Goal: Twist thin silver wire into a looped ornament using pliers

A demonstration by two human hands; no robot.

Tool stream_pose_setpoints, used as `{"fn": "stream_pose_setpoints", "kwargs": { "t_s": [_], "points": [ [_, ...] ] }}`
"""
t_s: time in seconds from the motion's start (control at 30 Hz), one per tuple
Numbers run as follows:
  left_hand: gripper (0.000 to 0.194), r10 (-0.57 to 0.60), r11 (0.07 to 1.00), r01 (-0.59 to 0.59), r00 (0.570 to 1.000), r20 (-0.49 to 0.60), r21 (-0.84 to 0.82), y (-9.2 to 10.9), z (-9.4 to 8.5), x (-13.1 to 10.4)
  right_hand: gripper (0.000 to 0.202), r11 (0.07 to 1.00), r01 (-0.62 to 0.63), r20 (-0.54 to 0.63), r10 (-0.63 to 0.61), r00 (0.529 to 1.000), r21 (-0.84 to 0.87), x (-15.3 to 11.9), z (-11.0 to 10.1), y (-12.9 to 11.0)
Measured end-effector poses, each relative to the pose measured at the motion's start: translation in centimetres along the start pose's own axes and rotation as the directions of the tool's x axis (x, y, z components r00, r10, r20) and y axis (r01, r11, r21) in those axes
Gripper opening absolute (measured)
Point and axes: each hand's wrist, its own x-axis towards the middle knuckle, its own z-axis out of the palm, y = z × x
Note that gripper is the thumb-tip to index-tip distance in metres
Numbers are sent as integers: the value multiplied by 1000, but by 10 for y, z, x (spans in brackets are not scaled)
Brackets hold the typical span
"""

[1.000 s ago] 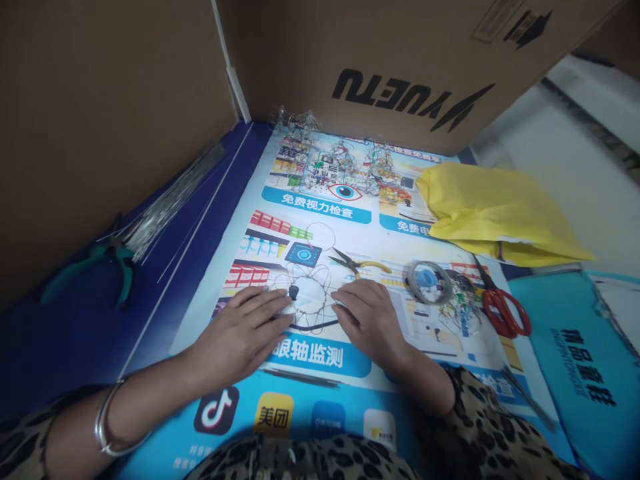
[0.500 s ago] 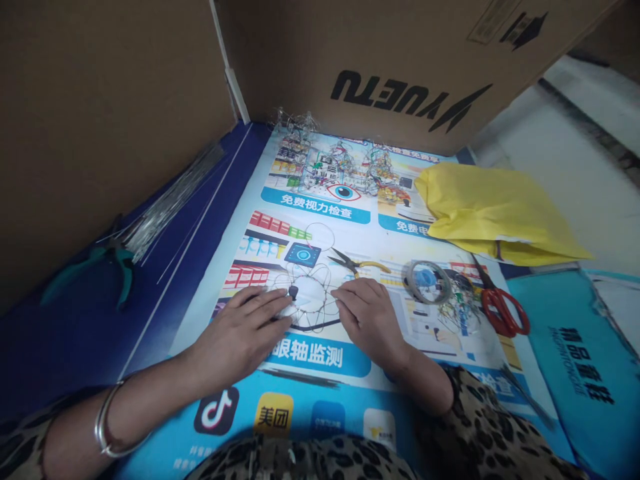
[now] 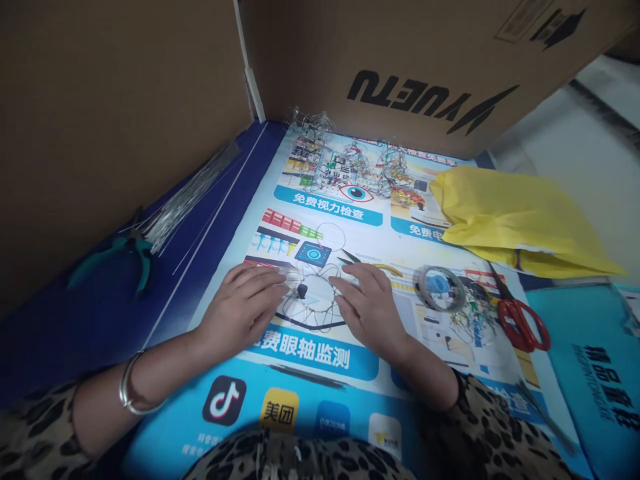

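Observation:
A flower-shaped ring of thin wire (image 3: pixel 313 310), with loops around a round middle, lies on the printed sheet between my hands. My left hand (image 3: pixel 245 303) is at its left side, fingers stretched out side by side, tips over the outer loops; its thumb is mostly hidden. At the right side, my right hand (image 3: pixel 373 310) has its fingers bent a little and apart, with the tips at the loops. No firm grip on the wire shows in either hand. Just beyond my right hand lie pliers with yellow handles (image 3: pixel 387 269), partly covered. A single wire loop (image 3: pixel 331 237) lies farther back.
Teal-handled pliers (image 3: pixel 143 263) and a bundle of straight wires (image 3: pixel 187 200) lie left. Tangled wire pieces (image 3: pixel 370 167) stand at the back before a cardboard wall (image 3: pixel 425 40). Rightward are a tape roll (image 3: pixel 440 307), red scissors (image 3: pixel 523 323) and a yellow bag (image 3: pixel 520 213).
The view has shifted, so the scene sits farther right. My left fingers have drawn back toward the ring's upper left edge. The right fingers have spread and moved up slightly along the loops.

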Motion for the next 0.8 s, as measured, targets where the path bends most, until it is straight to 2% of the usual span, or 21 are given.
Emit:
{"fn": "stream_pose_setpoints", "kwargs": {
  "t_s": [0.17, 0.33, 0.67, 0.8],
  "points": [
    [34, 29, 997, -37, 992, 125, 65, -2, 4, 2, 33, 997, -13, 73, 19, 997, -79, 3, 2, -4],
    [37, 13, 992, -38, 980, 196, 124, 0, 5, 2, 35, 993, -5, 115, 18, 993, -117, 2, 2, -6],
    [37, 29, 991, -54, 981, 190, 124, -1, 5, 2, 34, 996, -16, 99, 25, 995, -85, 2, 1, -4],
    [36, 92, 994, -100, 984, 153, 41, 4, 2, 2, 31, 999, 53, 33, -53, 998, -1, -5, -2, -1]
  ]
}}
